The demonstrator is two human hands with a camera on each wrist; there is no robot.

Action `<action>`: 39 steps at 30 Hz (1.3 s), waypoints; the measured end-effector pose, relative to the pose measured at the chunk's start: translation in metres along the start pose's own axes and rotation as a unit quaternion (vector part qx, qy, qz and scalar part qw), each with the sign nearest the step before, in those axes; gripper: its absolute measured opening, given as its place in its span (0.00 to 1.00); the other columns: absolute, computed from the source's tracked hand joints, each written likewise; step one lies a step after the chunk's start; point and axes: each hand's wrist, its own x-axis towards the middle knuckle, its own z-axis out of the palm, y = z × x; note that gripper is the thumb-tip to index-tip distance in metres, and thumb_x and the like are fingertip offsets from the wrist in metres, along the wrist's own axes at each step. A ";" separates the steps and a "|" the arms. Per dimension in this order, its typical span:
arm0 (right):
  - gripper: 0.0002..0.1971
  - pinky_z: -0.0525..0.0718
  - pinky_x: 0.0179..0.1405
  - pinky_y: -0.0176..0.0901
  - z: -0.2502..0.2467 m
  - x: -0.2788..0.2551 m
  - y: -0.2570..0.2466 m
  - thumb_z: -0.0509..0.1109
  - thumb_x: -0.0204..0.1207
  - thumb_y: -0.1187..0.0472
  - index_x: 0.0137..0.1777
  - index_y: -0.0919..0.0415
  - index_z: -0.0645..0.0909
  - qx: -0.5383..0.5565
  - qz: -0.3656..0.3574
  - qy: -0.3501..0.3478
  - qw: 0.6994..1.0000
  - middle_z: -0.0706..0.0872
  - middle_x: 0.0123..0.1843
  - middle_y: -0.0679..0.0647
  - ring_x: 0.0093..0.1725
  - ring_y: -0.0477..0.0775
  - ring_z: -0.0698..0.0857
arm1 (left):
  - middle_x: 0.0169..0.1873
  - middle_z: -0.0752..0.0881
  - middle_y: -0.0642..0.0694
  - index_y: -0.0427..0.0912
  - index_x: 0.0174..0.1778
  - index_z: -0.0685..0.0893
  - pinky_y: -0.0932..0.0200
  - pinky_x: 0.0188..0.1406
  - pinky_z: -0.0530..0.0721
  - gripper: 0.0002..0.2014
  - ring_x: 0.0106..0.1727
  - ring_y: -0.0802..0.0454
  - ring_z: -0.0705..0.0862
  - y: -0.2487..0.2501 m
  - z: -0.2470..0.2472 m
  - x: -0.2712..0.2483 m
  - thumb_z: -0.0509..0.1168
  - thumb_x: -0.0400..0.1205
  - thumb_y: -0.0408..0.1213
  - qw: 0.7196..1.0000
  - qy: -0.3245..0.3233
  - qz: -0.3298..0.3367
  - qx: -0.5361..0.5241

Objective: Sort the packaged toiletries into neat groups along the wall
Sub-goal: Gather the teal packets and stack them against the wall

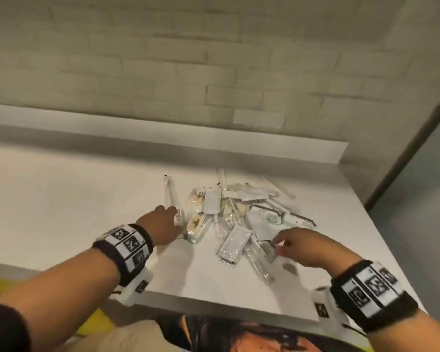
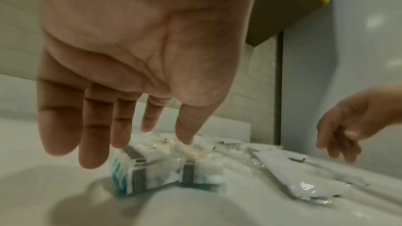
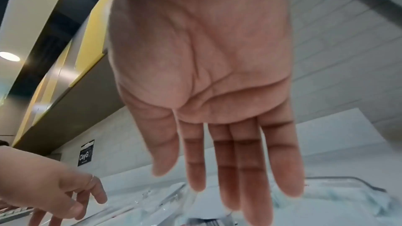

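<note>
A loose pile of packaged toiletries (image 1: 239,214) lies on the white counter (image 1: 74,199), right of centre and short of the wall. It holds clear sleeves, flat white sachets (image 1: 234,246), small printed packets (image 1: 197,226) and a dark-handled razor (image 1: 285,214). A long clear toothbrush sleeve (image 1: 172,196) lies at the pile's left edge. My left hand (image 1: 174,215) reaches there, fingers straight, hovering over two barcoded packets (image 2: 139,169). My right hand (image 1: 277,243) is at the pile's near right side. Its fingers (image 3: 228,200) are extended over clear wrappers, holding nothing.
A low white ledge (image 1: 163,133) runs along the pale brick wall (image 1: 188,59) behind the pile. The counter ends at its right edge (image 1: 381,224) and front edge (image 1: 214,301). The bare counter stretches to the left of the pile.
</note>
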 end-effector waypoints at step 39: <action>0.35 0.79 0.61 0.50 -0.008 0.081 0.077 0.77 0.66 0.44 0.69 0.60 0.72 -0.062 0.154 0.069 0.984 0.77 0.65 0.61 0.64 0.64 0.78 | 0.57 0.86 0.39 0.37 0.63 0.78 0.48 0.57 0.86 0.43 0.58 0.41 0.85 0.025 0.028 0.043 0.76 0.61 0.66 0.972 -0.035 -0.135 -0.186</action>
